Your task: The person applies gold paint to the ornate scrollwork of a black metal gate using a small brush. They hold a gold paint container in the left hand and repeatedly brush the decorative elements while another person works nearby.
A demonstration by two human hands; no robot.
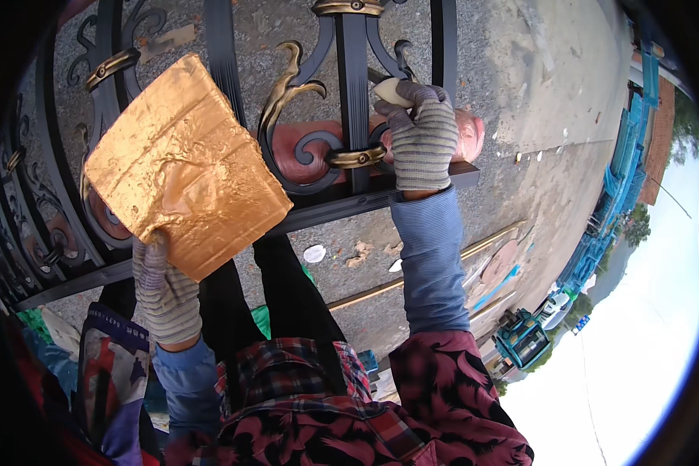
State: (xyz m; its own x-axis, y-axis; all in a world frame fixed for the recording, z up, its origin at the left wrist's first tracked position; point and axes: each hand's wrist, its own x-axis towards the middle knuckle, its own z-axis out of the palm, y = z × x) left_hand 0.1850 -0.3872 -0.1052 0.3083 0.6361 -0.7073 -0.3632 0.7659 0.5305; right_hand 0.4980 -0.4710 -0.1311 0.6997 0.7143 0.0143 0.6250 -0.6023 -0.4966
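Observation:
My left hand (165, 299), in a striped knit glove, grips the lower edge of a square piece of cardboard (190, 163) coated in wrinkled gold paint. In my right hand (426, 144), gloved alike, a small whitish pad (392, 92) is pinched between thumb and fingers. That hand is over a black metal railing (354, 85), close to a curled scroll on its right side; whether the pad touches the metal I cannot tell. The leaf-shaped scroll (287, 85) left of the upright bar has gold on it. Below, a gold collar (356, 158) rings the bar.
Under the railing lies a pink, plastic-wrapped roll (467, 136). A wooden strip (365, 297) and scraps lie on the gravelly ground. More railing panels extend left. A purple printed bag (113, 365) is at lower left. Blue-green structures (617, 171) and a teal vehicle (523, 342) stand far right.

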